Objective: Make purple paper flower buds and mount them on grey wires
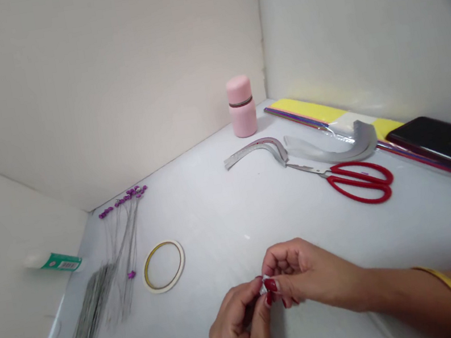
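Observation:
Near the bottom middle, my left hand (241, 328) and my right hand (308, 276) meet fingertip to fingertip. Between them they pinch a small silvery-white piece (264, 285), mostly covered by the fingers, so its shape is unclear. Thin wires topped with small purple pieces (131, 193) lie at the left, beside a bundle of bare grey wires (86, 331). A roll of white tape (183, 265) lies flat left of my hands. Red-handled scissors (360, 182) rest beyond my right hand, their tips touching curled grey strips (267, 143).
A pink bottle (243, 114) stands at the back near the wall corner. At the right are a wider curled grey strip (335, 153), yellow and coloured sheets (306, 111) and a black phone-like object (441, 141). A green-labelled tube (61, 261) is at the table's left edge.

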Motion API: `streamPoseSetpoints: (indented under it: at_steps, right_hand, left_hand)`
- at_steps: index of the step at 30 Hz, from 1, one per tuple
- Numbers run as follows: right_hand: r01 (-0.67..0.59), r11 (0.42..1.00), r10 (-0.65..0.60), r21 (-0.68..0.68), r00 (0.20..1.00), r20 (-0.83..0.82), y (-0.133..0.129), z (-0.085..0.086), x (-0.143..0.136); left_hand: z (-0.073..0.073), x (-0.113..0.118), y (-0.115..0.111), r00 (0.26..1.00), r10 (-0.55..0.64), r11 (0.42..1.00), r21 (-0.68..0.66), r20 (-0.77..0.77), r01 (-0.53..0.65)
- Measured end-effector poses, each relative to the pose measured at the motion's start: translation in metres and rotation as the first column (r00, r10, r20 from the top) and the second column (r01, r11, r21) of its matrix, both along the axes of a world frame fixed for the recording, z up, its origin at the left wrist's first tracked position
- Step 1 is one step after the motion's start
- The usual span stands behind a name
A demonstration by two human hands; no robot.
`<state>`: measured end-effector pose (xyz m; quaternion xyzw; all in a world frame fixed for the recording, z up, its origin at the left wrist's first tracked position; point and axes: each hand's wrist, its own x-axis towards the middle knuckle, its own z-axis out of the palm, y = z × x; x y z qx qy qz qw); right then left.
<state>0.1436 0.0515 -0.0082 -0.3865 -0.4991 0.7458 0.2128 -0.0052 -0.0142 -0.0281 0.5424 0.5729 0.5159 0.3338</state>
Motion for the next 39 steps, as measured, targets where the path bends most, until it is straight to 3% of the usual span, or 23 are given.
streamPoseSetpoints:
  at_steps: [11,21,30,39]
  right_hand:
    - [-0.089,0.996,0.088,-0.027,0.995,-0.036,0.009,0.007,0.006]
    - [-0.066,0.998,0.066,-0.003,0.996,-0.061,0.009,0.001,0.008]
    - [-0.101,0.994,0.097,-0.051,0.993,-0.068,0.013,0.005,0.010]
    - [-0.083,0.996,0.083,-0.034,0.997,-0.002,0.011,0.008,0.009]
  left_hand:
    - [-0.003,0.000,0.000,0.992,-0.002,1.000,-0.026,0.123,0.005]
    - [-0.001,0.000,-0.001,0.999,-0.037,0.997,0.062,-0.008,0.038]
    - [0.003,0.001,0.000,0.996,0.017,1.000,-0.012,0.088,-0.016]
    - [0.003,0.001,0.000,0.999,0.006,1.000,0.010,0.053,-0.006]
